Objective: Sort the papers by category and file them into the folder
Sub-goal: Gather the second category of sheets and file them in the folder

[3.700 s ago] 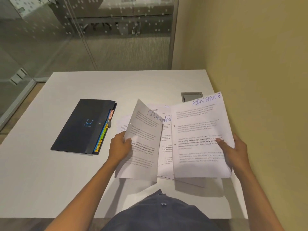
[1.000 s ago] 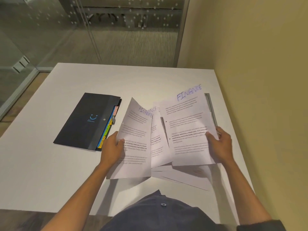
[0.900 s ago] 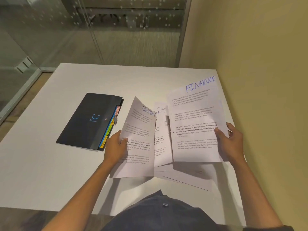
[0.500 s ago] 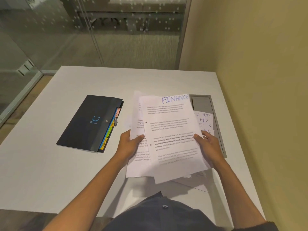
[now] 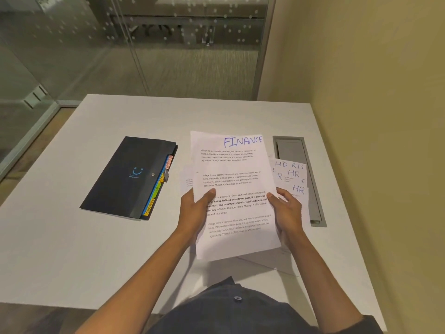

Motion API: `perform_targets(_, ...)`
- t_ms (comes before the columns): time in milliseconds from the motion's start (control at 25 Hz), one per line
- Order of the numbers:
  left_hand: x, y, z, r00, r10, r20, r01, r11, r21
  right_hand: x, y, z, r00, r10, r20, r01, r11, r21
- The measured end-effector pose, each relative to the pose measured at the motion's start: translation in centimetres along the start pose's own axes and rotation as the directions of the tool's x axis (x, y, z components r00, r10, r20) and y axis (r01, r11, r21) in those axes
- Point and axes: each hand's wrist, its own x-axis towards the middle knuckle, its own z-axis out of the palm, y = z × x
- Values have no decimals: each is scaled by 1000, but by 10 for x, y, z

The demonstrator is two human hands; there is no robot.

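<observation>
You hold the FINANCE papers [image 5: 234, 189] as one squared stack above the desk [image 5: 72, 249], just right of the black folder [image 5: 131, 175]. Your left hand [image 5: 196, 210] grasps the stack's left edge, thumb on top; your right hand [image 5: 286, 210] grasps the right edge with curled fingers. The HR papers [image 5: 292, 177] lie on the desk beyond the stack's right side, partly over the cable hatch [image 5: 313, 201]. The folder lies closed, coloured tabs showing.

The thin white printed paper sheets [image 5: 234, 179] look matt; the dark plastic folder [image 5: 127, 177] has a dull sheen; the smooth pale worktop [image 5: 72, 237] is matt.
</observation>
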Motion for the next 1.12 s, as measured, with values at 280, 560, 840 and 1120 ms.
perform_targets(280, 3, -4, -8, 1000, 8, 23, -9, 999, 41, -5, 4, 6, 987, 40, 156, -31, 998, -58)
perform_targets(560, 11, -21, -29, 1000, 2, -1, -2, 965, 263, 29, 32, -10, 999, -41, 13, 42, 840, -541)
perform_targets(840, 18, -42, -61, 978, 206, 15, -161, 713, 682, 59, 66, -20, 982, -142, -127, -79, 308, -948)
perform_targets(1120, 25, -50, -69, 992, 114, -59, -49, 763, 645, 72, 73, -11, 974, -141, -175, -153, 159, -975)
